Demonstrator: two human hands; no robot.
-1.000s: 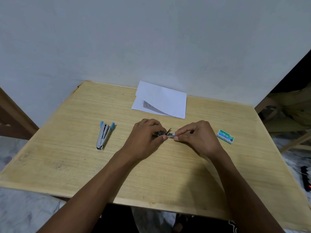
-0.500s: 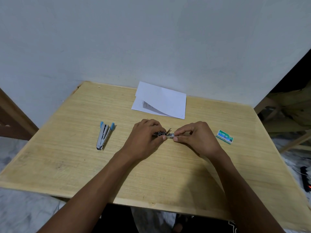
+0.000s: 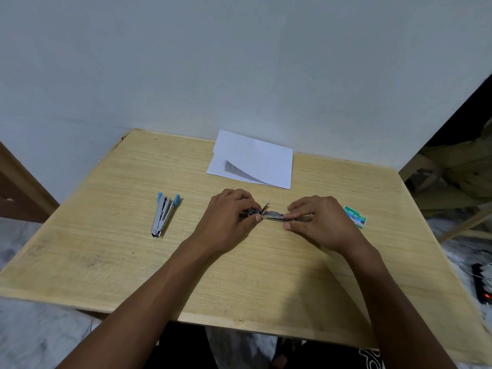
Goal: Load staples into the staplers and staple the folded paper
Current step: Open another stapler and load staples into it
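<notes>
Right now the dark stapler is sitting lengthwise between the person's two hands, low over the middle of the wooden table. Whether it is touching the tabletop I cannot tell. Its silver metal channel is showing in the gap between the hands, and a small metal tab is sticking up at the left end of that channel. The left hand is wrapping its curled fingers over the stapler's dark end, with the thumb tip pressing against the near side. The right hand is pinching the other end of the silver part between thumb and curled fingers, hiding that end from view. Both forearms are reaching in from the near edge of the table.

Just beyond the right hand, a green staple box is lying flat on the table, apart from the fingers. Well off to the left of the left hand, a blue stapler is lying with its two blue-tipped arms spreading open toward the wall. Behind the hands, the folded paper is resting flat near the table's far edge, its top layer lifting slightly and showing printed text underneath. A pale wall is standing behind the table, and a black power strip with a red light is lying on the floor at the far right.
</notes>
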